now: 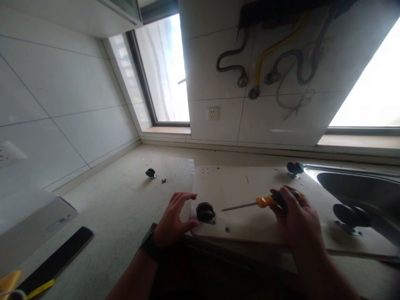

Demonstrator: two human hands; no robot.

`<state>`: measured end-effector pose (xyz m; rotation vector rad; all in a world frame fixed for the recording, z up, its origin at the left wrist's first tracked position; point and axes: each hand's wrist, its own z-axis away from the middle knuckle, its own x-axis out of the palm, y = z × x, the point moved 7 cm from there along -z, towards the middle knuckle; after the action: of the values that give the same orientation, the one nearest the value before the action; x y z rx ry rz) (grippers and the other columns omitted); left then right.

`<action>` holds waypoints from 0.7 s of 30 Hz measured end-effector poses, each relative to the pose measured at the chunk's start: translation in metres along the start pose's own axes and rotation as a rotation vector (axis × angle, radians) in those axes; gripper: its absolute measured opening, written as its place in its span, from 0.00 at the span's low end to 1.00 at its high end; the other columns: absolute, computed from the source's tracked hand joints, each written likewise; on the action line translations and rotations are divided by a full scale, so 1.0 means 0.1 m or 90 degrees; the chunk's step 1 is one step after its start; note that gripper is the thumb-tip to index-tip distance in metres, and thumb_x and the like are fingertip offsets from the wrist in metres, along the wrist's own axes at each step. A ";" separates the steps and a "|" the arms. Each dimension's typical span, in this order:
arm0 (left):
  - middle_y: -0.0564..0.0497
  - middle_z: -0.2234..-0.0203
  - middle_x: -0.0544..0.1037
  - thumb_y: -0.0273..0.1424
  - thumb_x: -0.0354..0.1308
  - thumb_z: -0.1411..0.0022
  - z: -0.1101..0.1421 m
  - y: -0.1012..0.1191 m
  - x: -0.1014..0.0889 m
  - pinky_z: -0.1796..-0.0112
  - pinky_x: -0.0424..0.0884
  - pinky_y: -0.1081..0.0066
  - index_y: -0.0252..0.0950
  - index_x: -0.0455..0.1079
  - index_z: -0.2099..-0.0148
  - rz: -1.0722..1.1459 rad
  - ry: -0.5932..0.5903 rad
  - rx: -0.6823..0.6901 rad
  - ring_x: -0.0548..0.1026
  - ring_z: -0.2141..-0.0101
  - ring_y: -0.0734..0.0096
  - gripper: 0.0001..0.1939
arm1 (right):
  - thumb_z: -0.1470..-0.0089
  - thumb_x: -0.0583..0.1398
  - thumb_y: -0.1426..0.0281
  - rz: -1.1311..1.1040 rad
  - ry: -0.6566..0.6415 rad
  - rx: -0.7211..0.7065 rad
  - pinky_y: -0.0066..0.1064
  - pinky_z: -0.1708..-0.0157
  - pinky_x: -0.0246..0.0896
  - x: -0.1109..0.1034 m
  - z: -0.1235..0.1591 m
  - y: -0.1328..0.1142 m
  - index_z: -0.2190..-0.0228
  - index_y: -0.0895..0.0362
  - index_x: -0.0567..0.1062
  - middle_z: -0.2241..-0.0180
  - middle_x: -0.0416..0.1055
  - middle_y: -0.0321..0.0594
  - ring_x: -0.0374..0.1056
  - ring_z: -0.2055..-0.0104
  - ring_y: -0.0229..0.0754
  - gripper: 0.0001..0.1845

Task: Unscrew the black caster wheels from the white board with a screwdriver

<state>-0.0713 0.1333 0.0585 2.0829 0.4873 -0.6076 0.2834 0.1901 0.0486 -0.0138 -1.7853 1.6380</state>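
My right hand point(295, 212) grips a screwdriver point(265, 201) by its orange and black handle. The shaft points left, its tip a short way from a black caster wheel point(205, 211) at the near left corner of a white board point(240, 187). Around the left edge of that caster, my left hand point(176, 214) is spread, thumb and fingers apart, with nothing held. Two more casters stand on the board's right part: one at the far edge point(294, 168), another nearer point(350, 216). Small holes show in the far left corner of the board.
A loose caster point(150, 173) and small screws point(163, 181) lie on the counter point(125, 200). The board reaches over a metal sink point(359, 183) at right. At left are a white box point(59, 216) and a long black object point(59, 258). Pipes point(259, 62) hang on the wall.
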 end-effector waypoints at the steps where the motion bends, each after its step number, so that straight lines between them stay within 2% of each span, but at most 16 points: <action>1: 0.43 0.44 0.74 0.58 0.63 0.39 0.01 0.08 0.04 0.43 0.67 0.49 0.44 0.66 0.35 0.002 -0.010 0.000 0.69 0.44 0.50 0.38 | 0.65 0.78 0.57 -0.002 0.000 -0.001 0.25 0.74 0.76 0.00 0.00 0.00 0.59 0.52 0.76 0.65 0.81 0.39 0.77 0.62 0.42 0.32; 4: 0.45 0.45 0.75 0.42 0.68 0.38 0.02 0.23 0.10 0.42 0.66 0.49 0.46 0.63 0.34 -0.016 -0.017 -0.010 0.71 0.45 0.53 0.33 | 0.64 0.78 0.58 -0.001 -0.002 -0.001 0.25 0.75 0.76 0.01 0.01 -0.01 0.59 0.52 0.76 0.65 0.81 0.39 0.77 0.63 0.41 0.31; 7: 0.48 0.49 0.78 0.31 0.67 0.39 0.01 0.26 0.13 0.44 0.67 0.50 0.46 0.69 0.39 -0.030 -0.009 -0.030 0.73 0.48 0.56 0.26 | 0.64 0.78 0.58 0.004 0.000 -0.004 0.24 0.76 0.75 0.00 0.02 -0.02 0.59 0.52 0.76 0.65 0.81 0.39 0.77 0.64 0.41 0.31; 10: 0.50 0.53 0.80 0.27 0.67 0.41 -0.02 0.28 0.14 0.46 0.69 0.52 0.46 0.73 0.45 -0.031 0.004 -0.035 0.74 0.51 0.58 0.23 | 0.64 0.78 0.58 -0.006 -0.002 -0.010 0.23 0.77 0.75 -0.02 0.02 -0.03 0.59 0.52 0.76 0.66 0.81 0.38 0.77 0.65 0.40 0.30; 13: 0.50 0.53 0.81 0.26 0.68 0.42 -0.02 0.27 0.10 0.46 0.70 0.53 0.46 0.74 0.45 -0.015 0.017 -0.042 0.76 0.51 0.59 0.23 | 0.63 0.78 0.59 -0.013 -0.008 -0.010 0.24 0.77 0.74 -0.03 0.01 -0.02 0.58 0.52 0.76 0.67 0.81 0.38 0.77 0.66 0.40 0.30; 17: 0.48 0.52 0.81 0.29 0.66 0.39 -0.03 0.11 -0.13 0.49 0.73 0.54 0.44 0.74 0.44 0.006 0.043 -0.066 0.78 0.52 0.60 0.20 | 0.62 0.77 0.59 -0.004 -0.012 -0.014 0.23 0.78 0.73 -0.04 0.01 -0.02 0.58 0.51 0.76 0.66 0.82 0.38 0.77 0.67 0.40 0.30; 19: 0.47 0.54 0.82 0.33 0.65 0.37 -0.06 -0.08 -0.36 0.51 0.74 0.55 0.42 0.75 0.45 -0.004 0.074 -0.084 0.79 0.55 0.60 0.18 | 0.61 0.77 0.58 0.003 -0.013 -0.016 0.23 0.78 0.74 -0.04 0.01 -0.02 0.58 0.52 0.76 0.66 0.82 0.38 0.77 0.67 0.40 0.29; 21: 0.45 0.54 0.82 0.37 0.64 0.36 -0.08 -0.37 -0.65 0.51 0.75 0.55 0.39 0.75 0.45 0.012 0.120 -0.121 0.79 0.55 0.60 0.18 | 0.61 0.77 0.58 0.006 -0.013 -0.018 0.23 0.78 0.73 -0.03 0.02 -0.03 0.58 0.52 0.76 0.67 0.82 0.38 0.77 0.68 0.40 0.29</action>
<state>-0.1415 0.1528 0.0762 1.9690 0.6089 -0.3409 0.2855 0.1864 0.0497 -0.0183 -1.8257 1.6246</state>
